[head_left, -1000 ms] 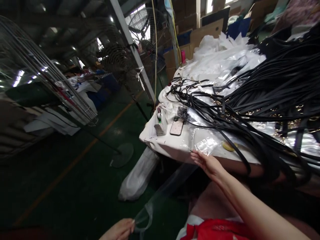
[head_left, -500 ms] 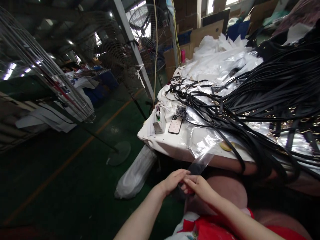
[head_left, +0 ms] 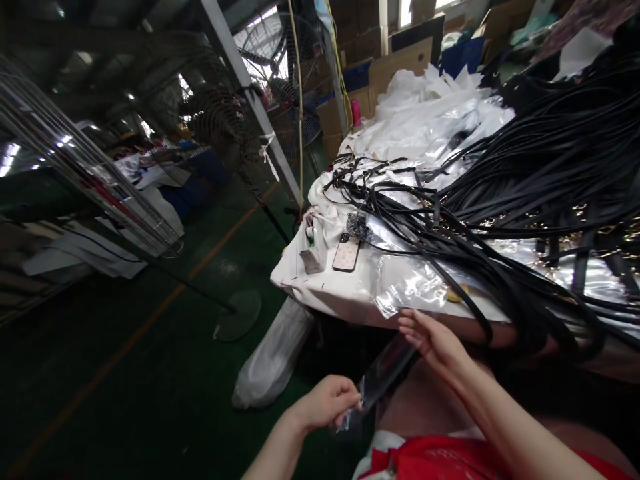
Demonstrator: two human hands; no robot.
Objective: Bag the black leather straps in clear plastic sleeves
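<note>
Separating since the earlier frame, the left hand and right hand are spanning a clear plastic strip below the worktop's near edge, presumably keeping it extended; the left is pinching it, the right's grip remaining indiscernible.

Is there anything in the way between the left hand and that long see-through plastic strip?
Nothing visible: the left hand pinches the long, clear plastic strip near its lower end. It slants up toward the right hand; whether that hand touches it is unclear.
</note>
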